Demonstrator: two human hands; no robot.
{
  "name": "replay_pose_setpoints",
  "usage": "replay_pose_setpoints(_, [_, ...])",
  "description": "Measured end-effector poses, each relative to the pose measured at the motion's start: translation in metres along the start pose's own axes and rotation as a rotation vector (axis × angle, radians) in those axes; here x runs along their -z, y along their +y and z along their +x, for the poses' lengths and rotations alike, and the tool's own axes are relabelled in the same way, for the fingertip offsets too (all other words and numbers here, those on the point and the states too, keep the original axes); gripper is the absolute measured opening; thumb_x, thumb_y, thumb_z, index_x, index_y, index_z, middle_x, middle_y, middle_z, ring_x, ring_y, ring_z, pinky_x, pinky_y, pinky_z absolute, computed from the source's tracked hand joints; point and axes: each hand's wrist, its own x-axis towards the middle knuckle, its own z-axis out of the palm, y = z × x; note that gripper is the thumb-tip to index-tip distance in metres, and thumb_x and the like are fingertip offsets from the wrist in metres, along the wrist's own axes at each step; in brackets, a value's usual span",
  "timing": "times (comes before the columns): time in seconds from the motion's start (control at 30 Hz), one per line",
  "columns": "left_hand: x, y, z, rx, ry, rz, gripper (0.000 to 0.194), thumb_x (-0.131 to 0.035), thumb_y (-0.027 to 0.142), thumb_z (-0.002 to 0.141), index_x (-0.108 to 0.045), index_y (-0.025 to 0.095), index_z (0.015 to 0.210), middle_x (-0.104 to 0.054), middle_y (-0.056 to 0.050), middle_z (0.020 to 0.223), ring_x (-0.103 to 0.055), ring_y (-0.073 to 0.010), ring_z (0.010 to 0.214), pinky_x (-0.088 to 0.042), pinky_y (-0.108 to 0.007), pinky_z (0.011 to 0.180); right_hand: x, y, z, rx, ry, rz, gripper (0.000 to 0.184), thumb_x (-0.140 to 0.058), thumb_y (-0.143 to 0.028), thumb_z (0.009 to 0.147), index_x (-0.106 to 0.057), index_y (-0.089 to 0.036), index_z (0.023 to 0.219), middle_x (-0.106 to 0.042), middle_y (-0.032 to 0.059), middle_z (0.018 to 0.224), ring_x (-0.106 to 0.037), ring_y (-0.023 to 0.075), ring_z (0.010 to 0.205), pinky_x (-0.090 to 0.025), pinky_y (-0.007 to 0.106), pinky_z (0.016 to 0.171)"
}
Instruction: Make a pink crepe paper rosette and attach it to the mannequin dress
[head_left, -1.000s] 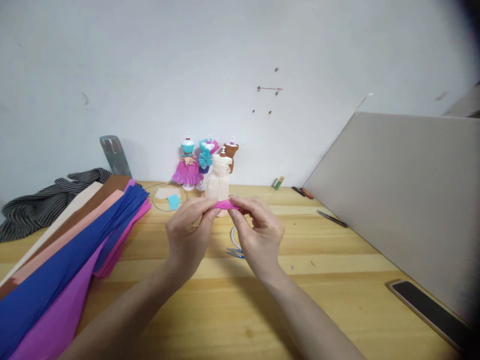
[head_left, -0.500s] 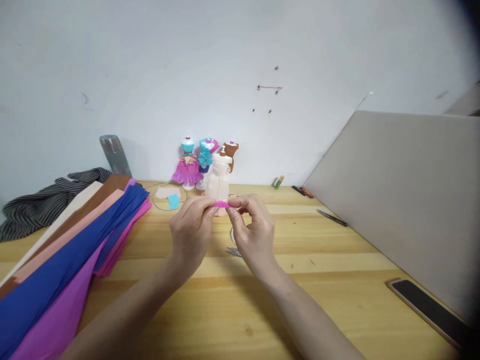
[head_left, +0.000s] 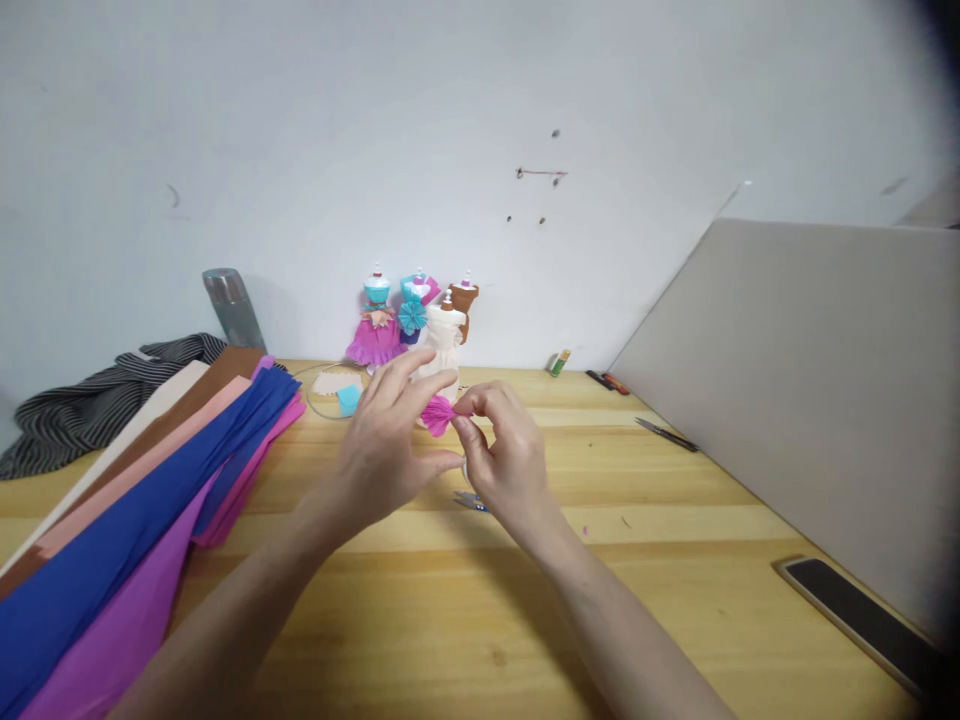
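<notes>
Between my hands is a small piece of magenta crepe paper (head_left: 437, 416), fanned out in pleats on its left side. My right hand (head_left: 504, 455) pinches its gathered end between thumb and fingertips. Around the fanned side, my left hand (head_left: 390, 430) is open, thumb and fingers apart. Behind the paper stands a small dress form in a cream paper dress (head_left: 444, 340), its lower part hidden by my hands. Small scissors (head_left: 470, 502) lie on the table below my right hand, which partly covers them.
More dress forms in paper outfits, one with a magenta skirt (head_left: 376, 342), stand by the wall. Left lie crepe paper sheets (head_left: 150, 500), a striped cloth (head_left: 112, 395) and a flask (head_left: 234, 308). Right are a craft knife (head_left: 666, 434), a phone (head_left: 855, 620) and a white panel (head_left: 810, 370).
My left fingers have let go of the magenta paper and spread apart. The paper's left side has fanned open, while my right hand keeps its pinch.
</notes>
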Motion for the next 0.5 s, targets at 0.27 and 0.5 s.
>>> replay_pose_setpoints(0.27, [0.0013, 0.0028, 0.0022, -0.076, 0.008, 0.088, 0.024, -0.061, 0.010, 0.081, -0.064, 0.014, 0.105, -0.057, -0.018, 0.125, -0.055, -0.0296, 0.117, -0.047, -0.045, 0.096, -0.0006, -0.0013, -0.0014, 0.014, -0.028, -0.001, 0.012, -0.049, -0.014, 0.092, -0.051, -0.021, 0.082, -0.060, 0.0047, 0.080, -0.056, 0.0202, 0.079, -0.043, 0.035, 0.072])
replay_pose_setpoints(0.5, [0.0025, -0.0058, 0.0022, -0.071, -0.034, 0.096, 0.008, -0.058, 0.010, 0.083, -0.065, 0.012, 0.083, -0.069, -0.010, 0.086, -0.064, -0.0233, 0.084, -0.050, -0.036, 0.074, -0.0006, -0.0011, -0.0018, 0.012, -0.021, 0.003, 0.012, -0.050, -0.013, 0.091, -0.053, -0.020, 0.082, -0.061, 0.0056, 0.081, -0.056, 0.0208, 0.080, -0.044, 0.036, 0.072])
